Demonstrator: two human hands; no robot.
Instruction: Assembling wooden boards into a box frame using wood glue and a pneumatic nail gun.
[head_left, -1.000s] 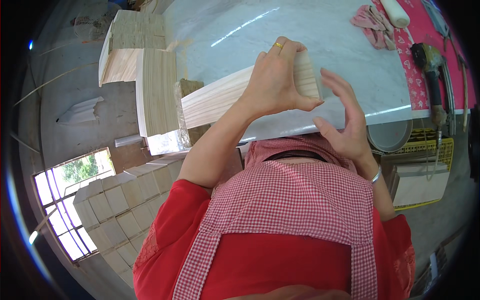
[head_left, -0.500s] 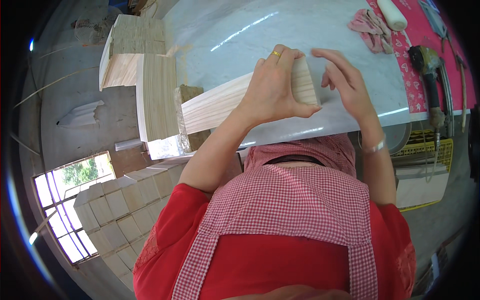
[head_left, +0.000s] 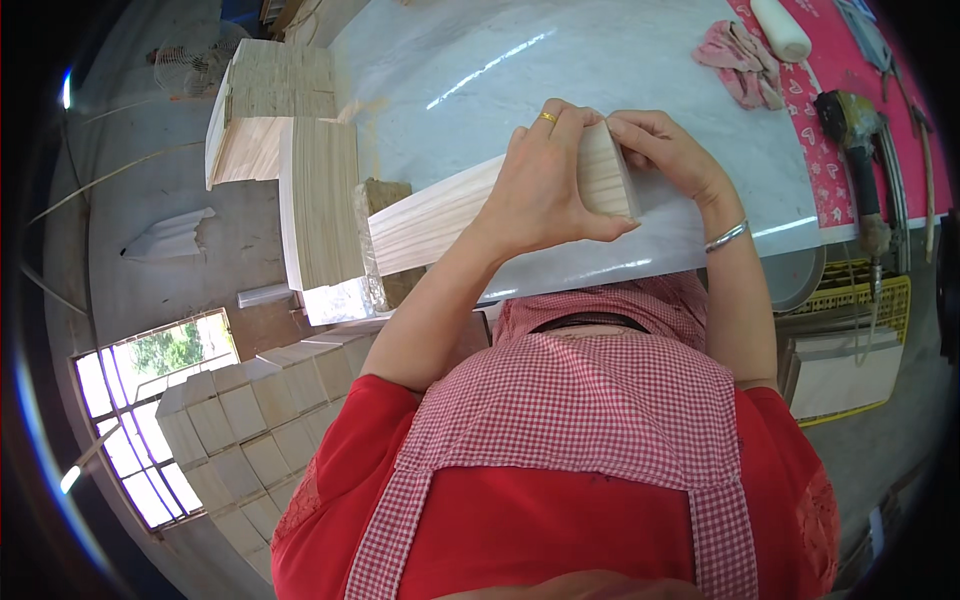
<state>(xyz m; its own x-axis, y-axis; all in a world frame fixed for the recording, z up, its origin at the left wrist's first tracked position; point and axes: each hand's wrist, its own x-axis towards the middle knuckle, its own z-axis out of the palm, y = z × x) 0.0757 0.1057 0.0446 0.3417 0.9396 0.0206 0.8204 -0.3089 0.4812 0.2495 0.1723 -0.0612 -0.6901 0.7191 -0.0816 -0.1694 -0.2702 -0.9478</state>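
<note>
Holding pale wood (head_left: pixel 440 213) with left hand (head_left: pixel 540 188), boards (head_left: pixel 845 375) in yellow crate (head_left: pixel 896 298)

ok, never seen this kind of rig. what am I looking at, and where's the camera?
No machine is doing the handling: these are a person's bare hands. The view comes from the left of two fisheye cameras worn on the head, looking down, so straight edges bend toward the rim.

The left hand holds a pale wooden piece near its right end, thumb on the near side, fingers on the far side. The right hand is at that end's far corner; how firmly it touches is unclear.

On the glossy table, stacked boards stand at left, and a crumpled pink cloth lies toward the right.
</note>
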